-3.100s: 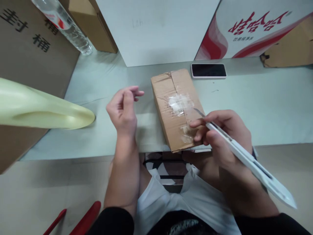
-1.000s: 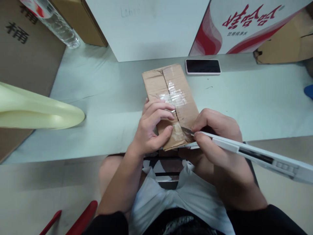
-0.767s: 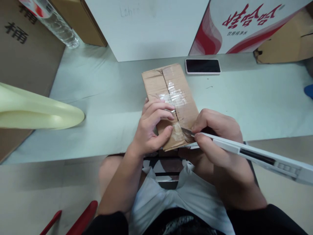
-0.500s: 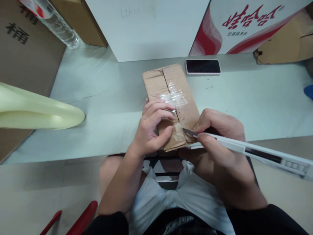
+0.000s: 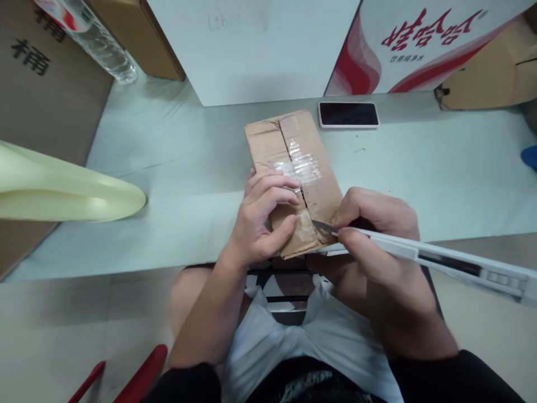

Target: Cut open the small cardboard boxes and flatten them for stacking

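A small, flattish cardboard box (image 5: 319, 193) lies tilted at the table's near edge, with clear tape (image 5: 305, 167) across its middle seam and more near the close end. My left hand (image 5: 268, 210) grips its left side, fingers bent over the top and thumb pressing near the lower end. In my right hand (image 5: 377, 235) is a white utility knife (image 5: 448, 263), pinched close to its blade between thumb and forefinger. The blade tip touches the seam near the box's close end. Part of the knife handle lies beyond the picture's right edge.
A phone (image 5: 348, 114) lies beyond the box on the green-covered table (image 5: 188, 168). White and red cartons (image 5: 268, 56) line the back. At left stand a pale yellow curved object (image 5: 75, 190), a water bottle (image 5: 100, 47) and a large brown carton (image 5: 46, 106).
The knife's handle has tilted very slightly, and the blade tip has shifted a few pixels left along the seam. The box and my left hand stay in place.
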Motion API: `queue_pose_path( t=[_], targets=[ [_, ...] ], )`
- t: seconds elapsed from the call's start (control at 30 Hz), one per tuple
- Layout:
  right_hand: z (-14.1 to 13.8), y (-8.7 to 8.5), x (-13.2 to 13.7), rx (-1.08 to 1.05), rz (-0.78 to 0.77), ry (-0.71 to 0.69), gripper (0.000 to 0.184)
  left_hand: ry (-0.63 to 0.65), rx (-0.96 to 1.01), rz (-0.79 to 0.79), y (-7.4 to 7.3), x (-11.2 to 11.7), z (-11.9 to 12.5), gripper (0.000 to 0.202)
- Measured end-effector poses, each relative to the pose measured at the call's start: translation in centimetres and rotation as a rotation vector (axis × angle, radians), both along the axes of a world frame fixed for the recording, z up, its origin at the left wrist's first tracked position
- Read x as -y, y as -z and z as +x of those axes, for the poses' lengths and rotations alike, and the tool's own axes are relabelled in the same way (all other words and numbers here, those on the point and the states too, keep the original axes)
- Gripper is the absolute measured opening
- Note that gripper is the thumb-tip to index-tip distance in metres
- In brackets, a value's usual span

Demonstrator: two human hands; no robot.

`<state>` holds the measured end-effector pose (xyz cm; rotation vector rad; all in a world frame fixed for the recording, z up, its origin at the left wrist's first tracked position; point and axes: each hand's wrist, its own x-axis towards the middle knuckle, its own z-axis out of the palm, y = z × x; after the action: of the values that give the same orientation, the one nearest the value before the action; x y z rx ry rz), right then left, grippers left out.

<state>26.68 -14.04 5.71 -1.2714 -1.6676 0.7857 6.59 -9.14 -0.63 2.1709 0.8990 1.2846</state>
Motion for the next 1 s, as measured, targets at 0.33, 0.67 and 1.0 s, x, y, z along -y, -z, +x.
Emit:
queue_pose_path(
  t=[0.33, 0.67, 1.0],
  targets=[
    [0.9, 0.5, 0.4, -0.208, -0.078, -0.020, 0.018, -0.008, -0.006, 0.027, 0.1, -0.2, 0.0, 0.010],
    [1.1, 1.4, 0.0, -0.401, -0.063, -0.045, 0.012, -0.021, -0.012, 0.026, 0.2, -0.1, 0.0, 0.010],
    [0.0, 2.8, 0.0, -0.162, 0.228, 0.067, 0.020, -0.044, -0.026, 0.012, 0.7, -0.1, -0.5, 0.015]
  ],
)
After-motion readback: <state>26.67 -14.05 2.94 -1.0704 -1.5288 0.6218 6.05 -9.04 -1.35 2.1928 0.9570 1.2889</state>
